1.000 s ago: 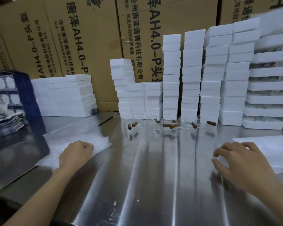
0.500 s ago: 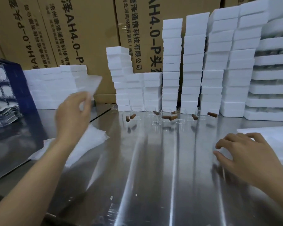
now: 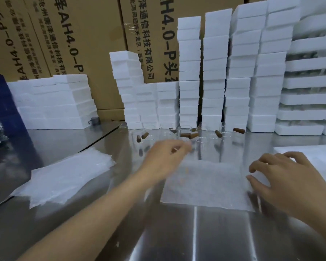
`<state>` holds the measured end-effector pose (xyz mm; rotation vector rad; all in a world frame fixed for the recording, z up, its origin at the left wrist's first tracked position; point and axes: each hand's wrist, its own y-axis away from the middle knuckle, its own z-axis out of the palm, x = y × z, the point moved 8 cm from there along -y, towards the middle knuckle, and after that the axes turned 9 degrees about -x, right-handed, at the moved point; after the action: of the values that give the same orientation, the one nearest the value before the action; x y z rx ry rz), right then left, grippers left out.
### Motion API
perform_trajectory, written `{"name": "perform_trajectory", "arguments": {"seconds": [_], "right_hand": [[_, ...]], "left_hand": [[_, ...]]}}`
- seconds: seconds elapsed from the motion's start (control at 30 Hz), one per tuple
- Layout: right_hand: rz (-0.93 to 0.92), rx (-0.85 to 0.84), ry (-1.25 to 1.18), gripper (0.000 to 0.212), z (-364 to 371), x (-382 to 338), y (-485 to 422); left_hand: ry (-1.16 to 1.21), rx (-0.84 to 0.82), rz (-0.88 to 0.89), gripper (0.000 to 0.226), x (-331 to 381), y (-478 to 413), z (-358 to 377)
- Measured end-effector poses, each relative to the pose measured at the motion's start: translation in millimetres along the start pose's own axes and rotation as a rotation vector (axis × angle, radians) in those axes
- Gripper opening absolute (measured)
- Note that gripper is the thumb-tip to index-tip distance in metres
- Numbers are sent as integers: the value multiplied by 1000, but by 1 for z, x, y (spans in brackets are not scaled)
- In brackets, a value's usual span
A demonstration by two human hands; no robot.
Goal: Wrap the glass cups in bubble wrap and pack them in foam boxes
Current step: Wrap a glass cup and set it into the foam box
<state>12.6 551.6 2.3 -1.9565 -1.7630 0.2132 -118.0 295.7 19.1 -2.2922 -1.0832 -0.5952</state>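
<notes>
Your left hand (image 3: 166,155) is out over the steel table (image 3: 177,232), just at the far-left corner of a single bubble wrap sheet (image 3: 205,185) that lies flat in front of you. The hand's motion-blurred: fingers look curled w/ thumb near forefinger, but can't tell whether it's pinching the sheet's corner or holding nothing. Your right hand (image 3: 282,178) is at the sheet's right edge, fingers spread and loosely bent, tips down on or just over the wrap, not gripping. The glass cups (image 3: 184,131), clear w/ brown handles, stand in a loose cluster at the back of the table, just beyond your left hand and right in front of the foam boxes (image 3: 215,72), all beyond the sheet's far edge. The boxes are white, stacked in several columns along the back, taller toward the right, w/ a lower, wider stack (image 3: 51,102) at back left. A pile of spare bubble wrap (image 3: 64,178) sits on the table to your left, well apart from the single sheet. A white foam slab (image 3: 309,155) lies at the right, behind your right hand. Brown cartons (image 3: 83,34) w/ printed text fill the bkgd. Dark blue item (image 3: 8,102) at far left, partly cut off; small grey thing (image 3: 94,120) beside the low stack, too small to identify
</notes>
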Motion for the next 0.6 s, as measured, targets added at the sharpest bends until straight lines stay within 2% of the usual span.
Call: {"name": "perform_trajectory", "arguments": {"seconds": [0.07, 0.1, 0.2, 0.3, 0.5, 0.6], "right_hand": [[9, 42, 5, 13, 3, 6, -2], [21, 52, 3, 14, 6, 10, -4], [53, 63, -33, 23, 21, 22, -6], [52, 48, -115, 32, 33, 30, -10], [79, 54, -261, 31, 39, 38, -11], [65, 82, -305, 34, 39, 40, -10]], "left_hand": [[-35, 205, -191, 39, -51, -27, -43], [-75, 251, -317, 38, -81, -35, -57], [-97, 270, -623, 41, -162, -43, -72], [4, 278, -803, 66, -203, -51, -70], [229, 247, -839, 54, -224, -76, -63], [412, 328, -796, 49, -229, -81, -64]]}}
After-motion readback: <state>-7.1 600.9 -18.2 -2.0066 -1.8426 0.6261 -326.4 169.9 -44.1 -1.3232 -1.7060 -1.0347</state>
